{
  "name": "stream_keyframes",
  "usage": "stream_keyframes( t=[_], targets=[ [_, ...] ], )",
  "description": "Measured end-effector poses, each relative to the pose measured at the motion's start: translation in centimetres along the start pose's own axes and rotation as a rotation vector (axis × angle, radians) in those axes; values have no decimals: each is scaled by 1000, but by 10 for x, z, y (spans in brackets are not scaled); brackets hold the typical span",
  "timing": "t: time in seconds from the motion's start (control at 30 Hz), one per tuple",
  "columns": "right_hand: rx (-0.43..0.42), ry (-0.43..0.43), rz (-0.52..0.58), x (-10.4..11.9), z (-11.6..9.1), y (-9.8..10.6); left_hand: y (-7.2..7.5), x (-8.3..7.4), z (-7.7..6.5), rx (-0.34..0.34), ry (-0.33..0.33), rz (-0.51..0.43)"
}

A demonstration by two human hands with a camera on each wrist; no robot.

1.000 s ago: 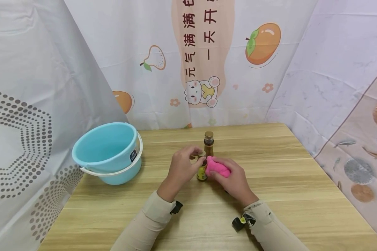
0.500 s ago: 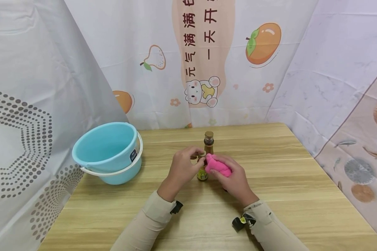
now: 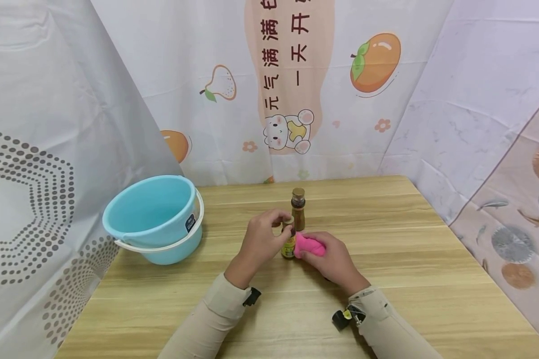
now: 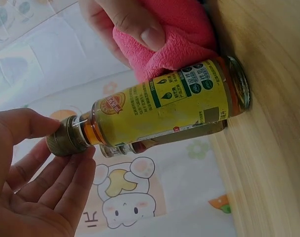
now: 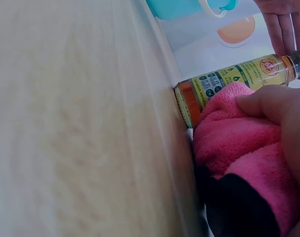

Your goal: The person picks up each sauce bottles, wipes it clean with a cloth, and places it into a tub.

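A small glass bottle [image 4: 164, 98] with a yellow label stands upright on the wooden table. My left hand [image 3: 261, 234] pinches its metal cap [image 4: 64, 140] between thumb and fingers. In my right hand [image 3: 338, 260] is a bunched pink cloth [image 3: 310, 246], which I press against the lower part of the bottle's side. The thumb lies over the cloth in the right wrist view. Just behind stands a second, taller bottle [image 3: 298, 215] with a gold cap, partly hidden by the first in the left wrist view.
A light blue bucket [image 3: 159, 244] with a white handle stands on the table's left side. Printed curtains [image 3: 215, 134] hang behind and beside the wooden table [image 3: 408, 249]. Something black [image 5: 238, 210], its kind unclear, lies below the cloth in the right wrist view.
My right hand has moved the pink cloth down along the bottle, from near its neck to its lower side. The left hand stays at the cap.
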State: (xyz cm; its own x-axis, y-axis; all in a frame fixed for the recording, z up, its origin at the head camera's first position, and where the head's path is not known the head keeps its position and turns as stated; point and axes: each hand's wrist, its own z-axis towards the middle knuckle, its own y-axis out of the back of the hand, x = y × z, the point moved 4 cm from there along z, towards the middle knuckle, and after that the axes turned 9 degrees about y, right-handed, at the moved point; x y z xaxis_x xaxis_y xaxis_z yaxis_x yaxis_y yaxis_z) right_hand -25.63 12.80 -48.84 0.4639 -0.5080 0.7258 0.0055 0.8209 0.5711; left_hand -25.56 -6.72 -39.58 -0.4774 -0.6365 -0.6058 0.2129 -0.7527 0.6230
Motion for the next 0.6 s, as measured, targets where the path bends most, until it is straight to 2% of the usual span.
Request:
stream_keyframes(
  t=[0.27, 0.47, 0.6],
  targets=[
    [0, 33, -52, 0, 0, -1, 0, 2, 1, -79, 6, 44],
    [-33, 74, -41, 0, 1, 0, 1, 2, 2, -72, 12, 0],
    [-76, 98, 14, 3, 1, 2, 2, 2, 2, -58, 26, -10]
  ],
)
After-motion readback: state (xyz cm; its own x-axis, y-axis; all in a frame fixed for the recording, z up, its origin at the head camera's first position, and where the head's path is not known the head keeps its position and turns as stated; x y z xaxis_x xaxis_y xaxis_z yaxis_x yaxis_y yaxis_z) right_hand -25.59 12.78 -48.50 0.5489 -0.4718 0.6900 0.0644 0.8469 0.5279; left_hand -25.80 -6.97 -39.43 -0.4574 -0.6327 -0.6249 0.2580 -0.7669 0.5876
